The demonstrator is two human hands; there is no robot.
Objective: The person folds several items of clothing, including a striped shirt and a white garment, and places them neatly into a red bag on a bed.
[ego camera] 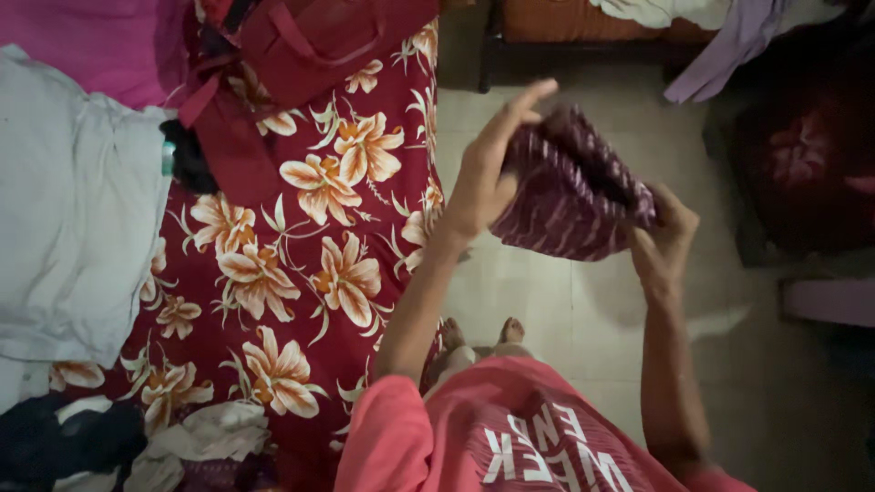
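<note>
From my head camera I look down at my two hands. They are up in front of me, over the pale floor [565, 301]. Between them I hold a dark purple cloth [570, 196] with thin light stripes. It is folded up small and does not touch the bed or the floor.

My left hand [488, 173] is on the left edge of the cloth. My fingers point up and curl over the top, and my thumb is behind, so the cloth is pinched there. My right hand [665, 241] grips the right end of the cloth. Its fingers are closed tight on the fold.

Just to the left of my hands is the bed with a red sheet [301, 273] that has big orange and white flowers on it. A white cloth [73, 219] lies on the far left of the bed. A red bag [310, 46] sits at the top of the bed. More crumpled clothes [137, 446] lie at the bottom left.

Below my hands I see my pink shirt [510, 428] and my bare toes [483, 333] on the floor.
</note>
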